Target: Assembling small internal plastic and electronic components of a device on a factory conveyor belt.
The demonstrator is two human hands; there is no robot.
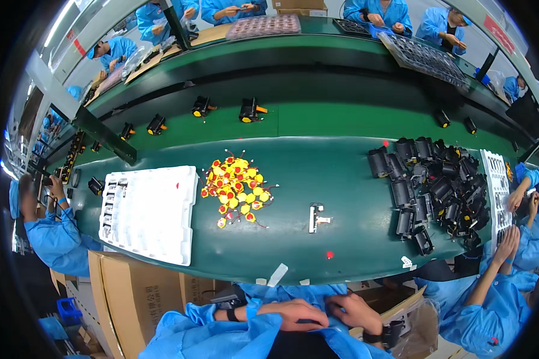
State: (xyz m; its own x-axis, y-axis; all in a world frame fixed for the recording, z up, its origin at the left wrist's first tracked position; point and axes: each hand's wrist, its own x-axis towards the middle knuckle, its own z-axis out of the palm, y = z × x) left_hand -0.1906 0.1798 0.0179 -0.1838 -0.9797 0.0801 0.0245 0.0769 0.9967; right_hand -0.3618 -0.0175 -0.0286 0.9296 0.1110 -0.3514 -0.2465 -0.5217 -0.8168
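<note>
In front of my body, below the bench's near edge, are both hands. My left hand [296,314], with a black band at its wrist, is seen from the back; its fingers reach right and nothing shows in them. Close beside it, my right hand [356,311] has loosely bent fingers that hold nothing I can see. On the green bench ahead lies a small white-and-black part [313,219] with a short side arm. A pile of yellow and red hexagonal pieces with thin wires [236,188] is left of it. Many black plastic housings [404,192] are heaped at the right.
A white foam tray [150,215] lies at the left, and another white tray [496,191] at the right. Black units with yellow parts [250,110] sit along the green strip behind. Cardboard boxes [141,299] stand below the bench. Co-workers in blue [491,299] work on both sides and opposite.
</note>
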